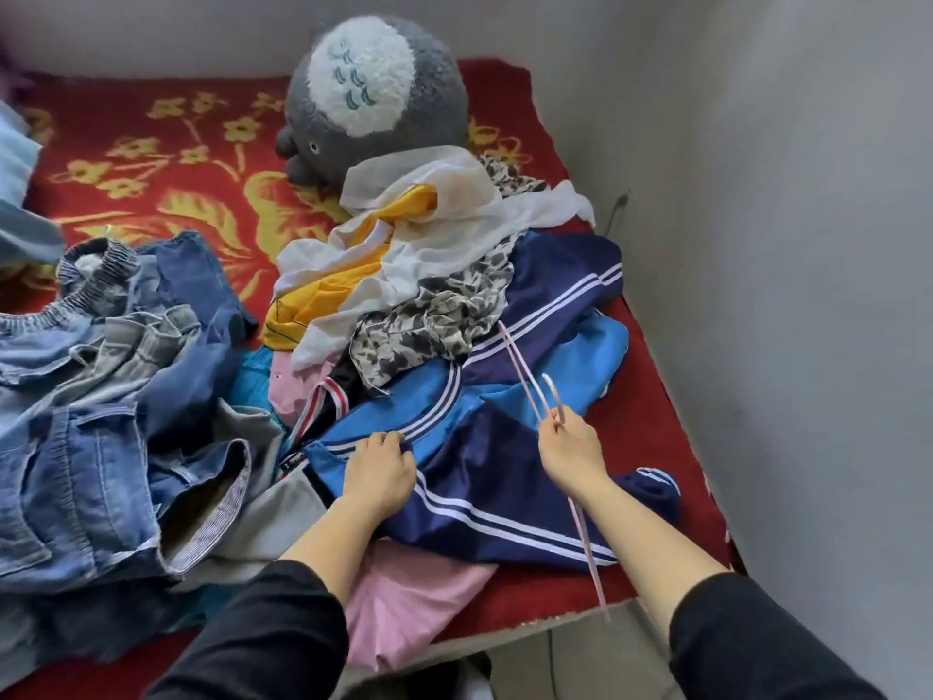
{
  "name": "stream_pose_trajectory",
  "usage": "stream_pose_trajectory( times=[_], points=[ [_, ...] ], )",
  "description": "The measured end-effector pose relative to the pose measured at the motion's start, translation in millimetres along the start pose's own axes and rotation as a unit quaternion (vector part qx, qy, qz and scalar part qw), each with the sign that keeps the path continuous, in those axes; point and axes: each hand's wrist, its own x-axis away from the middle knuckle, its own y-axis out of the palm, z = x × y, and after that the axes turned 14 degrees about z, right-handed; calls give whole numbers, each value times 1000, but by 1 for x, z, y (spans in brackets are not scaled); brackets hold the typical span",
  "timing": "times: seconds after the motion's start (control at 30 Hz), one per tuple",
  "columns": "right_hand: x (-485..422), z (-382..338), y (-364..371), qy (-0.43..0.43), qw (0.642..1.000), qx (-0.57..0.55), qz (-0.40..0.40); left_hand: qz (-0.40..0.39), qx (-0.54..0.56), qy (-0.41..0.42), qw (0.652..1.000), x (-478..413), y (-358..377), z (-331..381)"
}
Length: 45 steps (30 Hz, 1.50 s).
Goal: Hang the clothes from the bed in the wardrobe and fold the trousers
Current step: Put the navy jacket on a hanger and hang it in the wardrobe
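Note:
A navy and light-blue track jacket [510, 477] with white stripes lies spread at the near right of the bed, on top of a pile of clothes. My left hand [379, 467] grips its collar edge with curled fingers. My right hand [573, 454] pinches a thin pink clothes hanger [522, 368] at its neck, hook up, just above the jacket. A heap of denim trousers [106, 396] lies at the left. White, yellow and patterned garments [404, 275] sit further back on the pile. A pink garment [404, 598] lies under the jacket at the near edge.
The bed has a red cover with yellow flowers [166, 159]. A large grey and white plush toy [376, 93] stands at the back. A grey wall [782, 245] runs along the bed's right side. Light-blue cloth [15, 159] shows at the far left.

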Motion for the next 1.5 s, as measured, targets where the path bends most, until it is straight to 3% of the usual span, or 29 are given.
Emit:
stream_pose_trajectory(
  times=[0.2, 0.37, 0.47, 0.53, 0.6, 0.73, 0.83, 1.0, 1.1, 1.17, 1.23, 1.5],
  points=[
    [-33, 20, 51, 10, 999, 1, 33, -27, -36, -21, 999, -50, 42, -29],
    [-39, 48, 83, 37, 998, -18, -51, -78, -119, -55, 988, -68, 71, -64],
    [-40, 53, 94, 27, 996, -6, -84, -65, -149, -45, 986, -73, 77, -67],
    [-41, 49, 100, 44, 995, -5, -85, -64, -94, -26, 993, -76, 71, -58],
    [-40, 39, 106, 75, 993, -41, -80, -98, 29, 0, 995, -73, 59, -44],
    [-34, 5, 108, 189, 961, -170, -106, -225, 266, 19, 937, -51, 23, -4],
    [-27, -15, 105, 264, 924, -244, -127, -279, 321, 45, 904, -32, 4, 18],
    [-20, -29, 76, 232, 930, -267, -98, -336, 316, 27, 887, -21, -22, 31],
    [-17, -35, 38, 158, 950, -267, -30, -231, 291, -47, 927, -30, -39, 43],
    [-15, -41, 5, 139, 942, -305, 11, -108, 246, -44, 962, -41, -52, 56],
    [-14, -48, -31, 97, 941, -322, 35, -37, 226, -19, 973, -50, -67, 74],
    [-9, -65, -175, -13, 939, -337, 70, 25, 147, 170, 974, -54, -116, 173]
  ],
)
